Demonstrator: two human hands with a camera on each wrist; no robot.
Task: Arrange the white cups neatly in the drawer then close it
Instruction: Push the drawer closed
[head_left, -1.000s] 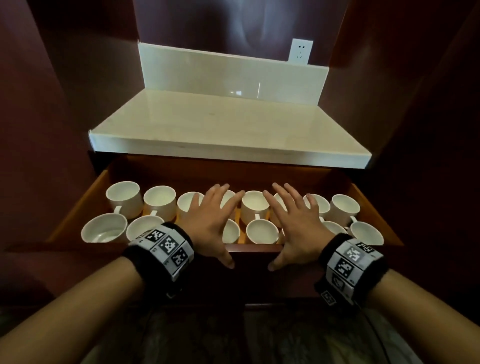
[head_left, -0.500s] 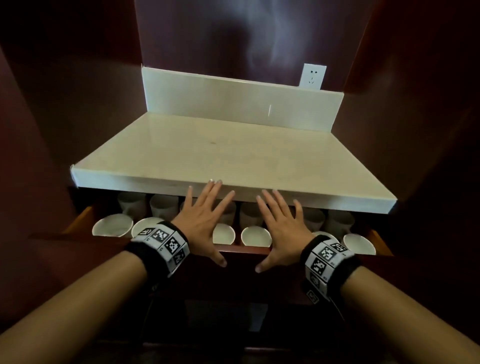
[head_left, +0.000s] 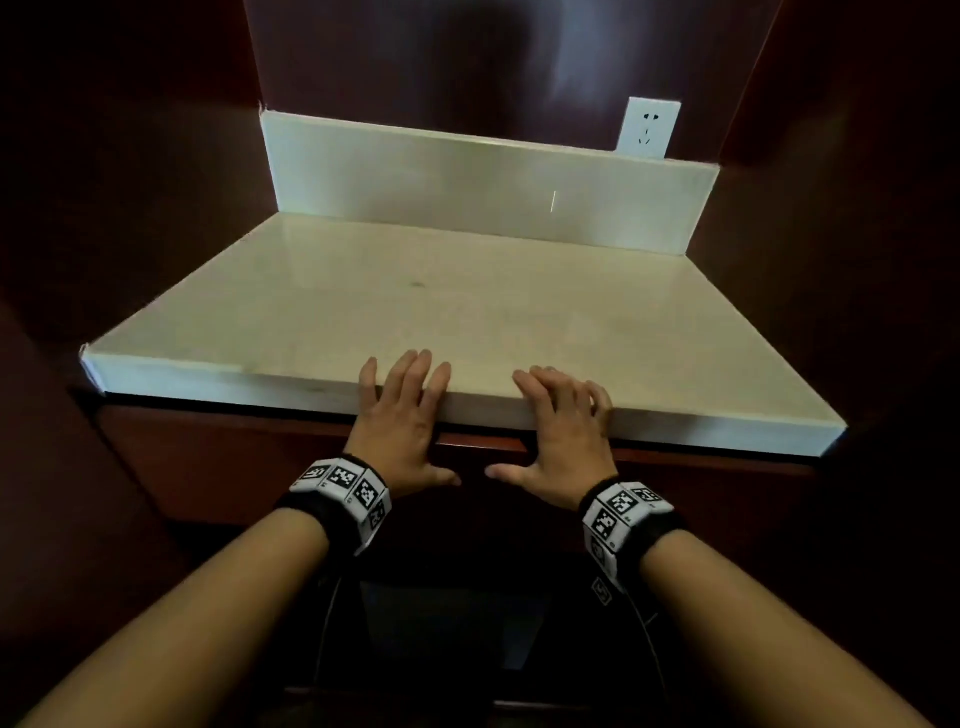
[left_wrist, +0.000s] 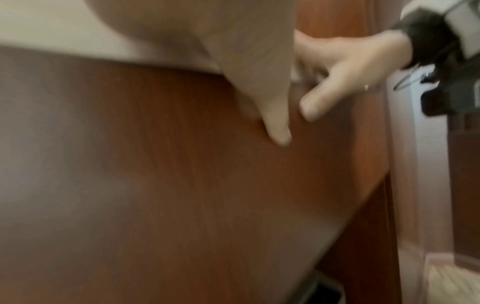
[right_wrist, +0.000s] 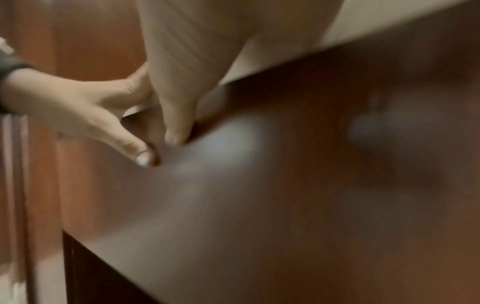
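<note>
No legible text, brand or number. Only black-and-white square code markers on the left wristband (head_left: 345, 488) and the right wristband (head_left: 623, 512), lower centre.

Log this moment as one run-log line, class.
step: closing drawer | drawer: pushed in under countertop | cups: hidden | left hand: flat on drawer front | right hand: flat on drawer front

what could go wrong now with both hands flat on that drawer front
Pinching: fingers of the left hand and right hand lie over the countertop edge just above the drawer front, so they could be caught if any gap remains there. Whether the drawer is fully home is hard to tell, so it may be left slightly ajar.
</note>
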